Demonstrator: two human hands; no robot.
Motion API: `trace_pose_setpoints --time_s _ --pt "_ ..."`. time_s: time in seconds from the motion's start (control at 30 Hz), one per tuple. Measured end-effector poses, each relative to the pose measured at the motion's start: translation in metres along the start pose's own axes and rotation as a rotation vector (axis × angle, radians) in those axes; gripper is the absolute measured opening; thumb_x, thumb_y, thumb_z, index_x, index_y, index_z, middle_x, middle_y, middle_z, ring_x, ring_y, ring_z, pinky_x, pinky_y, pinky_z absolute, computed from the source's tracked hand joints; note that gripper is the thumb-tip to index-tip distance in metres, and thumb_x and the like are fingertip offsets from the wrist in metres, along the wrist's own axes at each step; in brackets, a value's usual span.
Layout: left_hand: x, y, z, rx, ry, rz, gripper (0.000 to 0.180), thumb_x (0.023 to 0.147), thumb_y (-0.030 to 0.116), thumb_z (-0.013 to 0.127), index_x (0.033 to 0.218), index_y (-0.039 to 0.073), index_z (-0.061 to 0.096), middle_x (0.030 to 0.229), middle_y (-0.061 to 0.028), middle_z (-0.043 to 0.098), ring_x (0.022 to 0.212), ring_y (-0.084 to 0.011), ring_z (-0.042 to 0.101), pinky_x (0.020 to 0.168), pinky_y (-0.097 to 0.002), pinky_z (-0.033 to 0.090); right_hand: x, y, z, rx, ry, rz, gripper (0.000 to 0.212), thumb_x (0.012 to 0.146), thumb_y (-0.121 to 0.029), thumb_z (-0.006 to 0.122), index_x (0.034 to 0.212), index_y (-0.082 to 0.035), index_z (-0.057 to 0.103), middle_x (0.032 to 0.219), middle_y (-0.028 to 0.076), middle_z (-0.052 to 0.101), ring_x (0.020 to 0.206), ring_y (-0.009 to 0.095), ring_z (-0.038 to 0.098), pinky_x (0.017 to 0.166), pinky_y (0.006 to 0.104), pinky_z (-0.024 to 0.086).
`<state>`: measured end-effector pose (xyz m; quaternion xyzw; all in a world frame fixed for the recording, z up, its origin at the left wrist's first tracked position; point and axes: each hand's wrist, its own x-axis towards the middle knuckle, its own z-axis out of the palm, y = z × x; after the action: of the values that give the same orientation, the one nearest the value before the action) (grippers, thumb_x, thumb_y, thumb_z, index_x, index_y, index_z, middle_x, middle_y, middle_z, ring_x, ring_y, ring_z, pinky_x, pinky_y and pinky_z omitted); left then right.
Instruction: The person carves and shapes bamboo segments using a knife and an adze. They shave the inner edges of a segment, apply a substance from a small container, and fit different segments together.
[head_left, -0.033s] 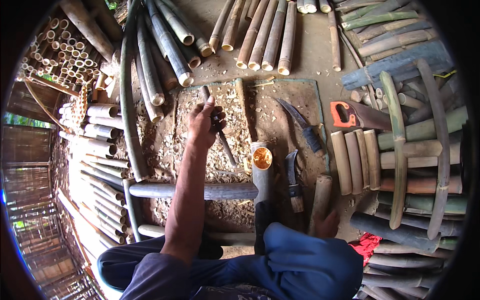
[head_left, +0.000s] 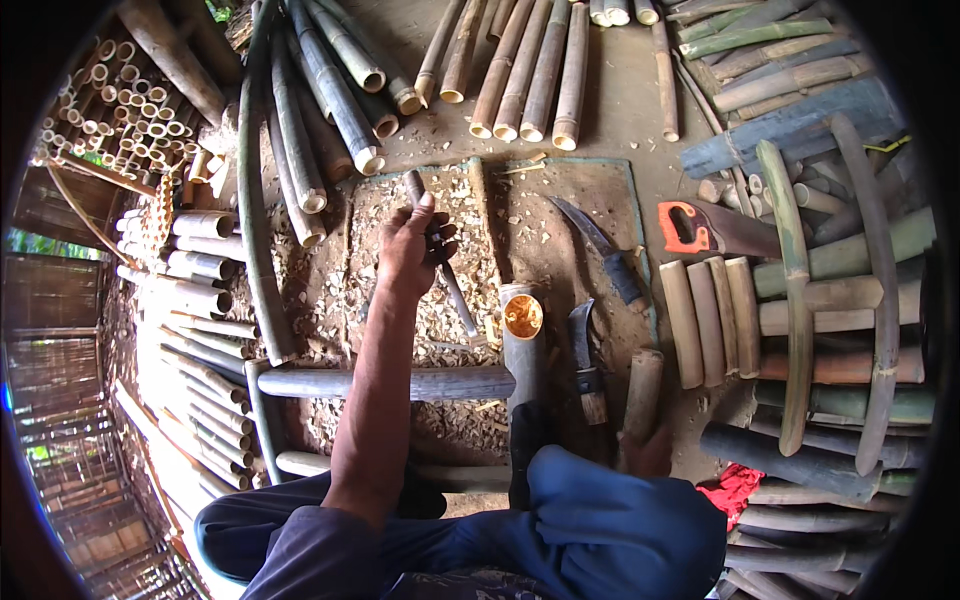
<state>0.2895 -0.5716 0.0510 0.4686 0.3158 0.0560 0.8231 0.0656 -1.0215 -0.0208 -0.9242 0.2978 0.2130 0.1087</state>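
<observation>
My left hand (head_left: 408, 245) is closed around a slim dark rod (head_left: 458, 300), whose pale tip points down over the wood shavings. Its fingers partly cover the rod's middle, so its exact kind is hard to make out. Low on the right, beside my knee, my right hand (head_left: 648, 452) wraps the lower end of a short bamboo piece (head_left: 643, 385); it is dim and slightly blurred. Between my legs stands a bamboo tube (head_left: 522, 345) with shavings in its open top. Beside it lie a curved knife (head_left: 587, 365) and a larger curved blade (head_left: 605, 250) with a wrapped handle.
A bamboo pole (head_left: 430, 383) runs across in front of me. To the right are a handsaw (head_left: 690, 228) with an orange handle, stacked bamboo lengths (head_left: 840, 260) and a red cloth (head_left: 735, 490). Long bamboo poles (head_left: 335, 90) lie at the far side; cut tubes (head_left: 205, 295) line the left.
My right hand has shifted slightly left and closed in on the short bamboo piece's lower end. The left hand with the rod has barely moved.
</observation>
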Motion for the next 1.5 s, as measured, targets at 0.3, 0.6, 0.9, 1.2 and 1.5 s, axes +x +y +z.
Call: trace_pose_setpoints --time_s 0.3,0.6,0.9,1.2,1.5 --pt "-0.069 -0.057 0.101 0.512 -0.457 0.087 0.062 0.101 0.052 0.060 0.138 0.003 0.059 0.087 -0.0009 0.056 0.076 -0.0112 0.055 0.071 -0.0350 0.052 0.001 0.070 0.015 0.389 -0.133 -0.203 0.093 0.069 -0.024 0.086 0.147 -0.006 0.039 0.132 0.026 0.058 0.124 0.042 0.060 0.103 0.0504 0.049" --pt "-0.110 -0.166 0.112 1.360 -0.820 0.487 0.040 0.077 0.042 0.081 0.095 0.009 0.068 0.086 -0.0183 0.073 0.089 -0.0377 0.073 0.076 -0.0505 0.057 -0.016 0.007 -0.073 1.324 -0.496 -0.285 0.105 0.069 -0.014 0.079 0.157 -0.014 0.023 0.123 0.018 0.057 0.109 0.032 0.066 0.086 0.0461 0.062" --pt "-0.109 -0.175 0.109 1.515 -0.855 0.431 0.035 0.079 0.040 0.078 0.093 0.009 0.070 0.085 -0.0170 0.076 0.088 -0.0347 0.076 0.079 -0.0476 0.058 -0.007 -0.018 -0.082 1.332 -0.372 -0.308 0.114 0.068 -0.012 0.074 0.164 -0.017 0.013 0.121 0.019 0.056 0.084 0.032 0.069 0.072 0.0449 0.063" --pt "-0.106 -0.163 0.112 1.473 -0.779 0.403 0.027 0.076 0.028 0.074 0.093 0.008 0.070 0.084 -0.0174 0.075 0.089 -0.0351 0.075 0.080 -0.0471 0.059 -0.024 -0.049 -0.130 1.248 -0.190 -0.381 0.117 0.067 -0.010 0.072 0.168 -0.011 0.011 0.156 0.018 0.037 0.131 0.032 0.052 0.096 0.0416 0.056" --pt "-0.094 -0.159 0.105 1.338 -0.659 0.490 0.028 0.078 0.035 0.075 0.099 0.015 0.077 0.084 -0.0183 0.075 0.084 -0.0380 0.074 0.079 -0.0472 0.061 -0.023 -0.059 -0.122 1.013 0.139 -0.664 0.121 0.069 -0.025 0.080 0.167 -0.007 0.012 0.164 0.022 0.028 0.151 0.036 0.031 0.124 0.0476 0.029"
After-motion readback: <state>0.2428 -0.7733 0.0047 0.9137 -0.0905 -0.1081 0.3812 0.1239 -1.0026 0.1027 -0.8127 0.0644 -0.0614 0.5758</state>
